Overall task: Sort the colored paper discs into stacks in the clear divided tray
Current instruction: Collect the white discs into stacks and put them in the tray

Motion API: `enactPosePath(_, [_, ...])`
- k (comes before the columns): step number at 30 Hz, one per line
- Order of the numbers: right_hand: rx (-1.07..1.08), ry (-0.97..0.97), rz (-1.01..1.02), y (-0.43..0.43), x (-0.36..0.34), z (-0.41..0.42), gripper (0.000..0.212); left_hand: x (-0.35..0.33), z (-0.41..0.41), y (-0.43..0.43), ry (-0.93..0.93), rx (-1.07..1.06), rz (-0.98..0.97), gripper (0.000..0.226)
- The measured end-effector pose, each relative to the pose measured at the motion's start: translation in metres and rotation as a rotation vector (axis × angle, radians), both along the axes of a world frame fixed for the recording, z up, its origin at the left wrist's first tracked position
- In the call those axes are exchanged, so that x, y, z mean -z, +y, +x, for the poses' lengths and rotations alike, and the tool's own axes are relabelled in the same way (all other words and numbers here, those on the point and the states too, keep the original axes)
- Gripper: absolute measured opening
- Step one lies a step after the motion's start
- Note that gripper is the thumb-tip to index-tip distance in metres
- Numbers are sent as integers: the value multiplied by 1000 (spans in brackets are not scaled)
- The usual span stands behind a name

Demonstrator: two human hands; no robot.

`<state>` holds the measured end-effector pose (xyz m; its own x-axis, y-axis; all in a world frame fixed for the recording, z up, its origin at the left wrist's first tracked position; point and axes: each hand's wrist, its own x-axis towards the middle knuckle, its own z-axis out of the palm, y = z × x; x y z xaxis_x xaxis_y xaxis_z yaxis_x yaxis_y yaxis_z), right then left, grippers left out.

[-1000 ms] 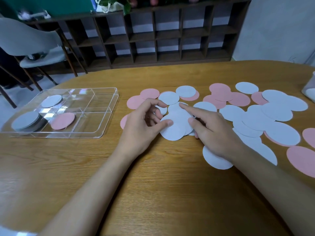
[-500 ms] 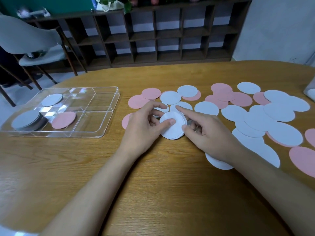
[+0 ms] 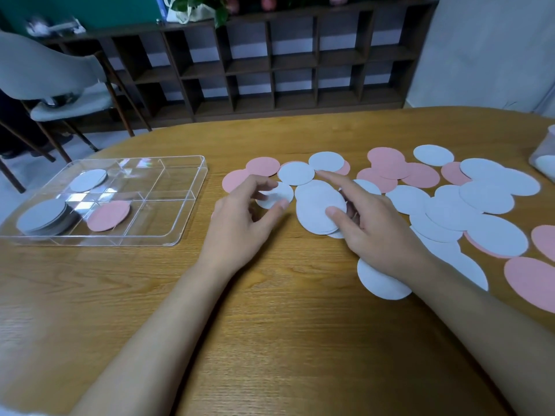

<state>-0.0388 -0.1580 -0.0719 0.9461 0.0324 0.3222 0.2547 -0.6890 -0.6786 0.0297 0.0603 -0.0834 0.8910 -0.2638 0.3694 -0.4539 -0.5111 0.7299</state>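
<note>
Our left hand (image 3: 244,217) has released the stack (image 3: 318,207), now pinching a small disc (image 3: 277,194); our right hand (image 3: 378,232) alone grips the stack, thumb on top. Gathering continues.

A wooden table (image 3: 270,325) carries a clear tray (image 3: 159,217). Right of the tray, white discs (image 3: 495,235) and pink discs (image 3: 387,163) lie scattered, many overlapping. Farthest right of the tray stands a container (image 3: 545,159).
</note>
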Motion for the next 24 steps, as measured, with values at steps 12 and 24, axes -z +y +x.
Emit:
enactPosePath(12, [94, -1, 41, -8, 2, 5, 48, 6, 12, 9, 4, -35, 233, 53])
enactPosePath(24, [138, -7, 58, -10, 2, 5, 50, -4, -3, 5, -223, 92, 205, 26])
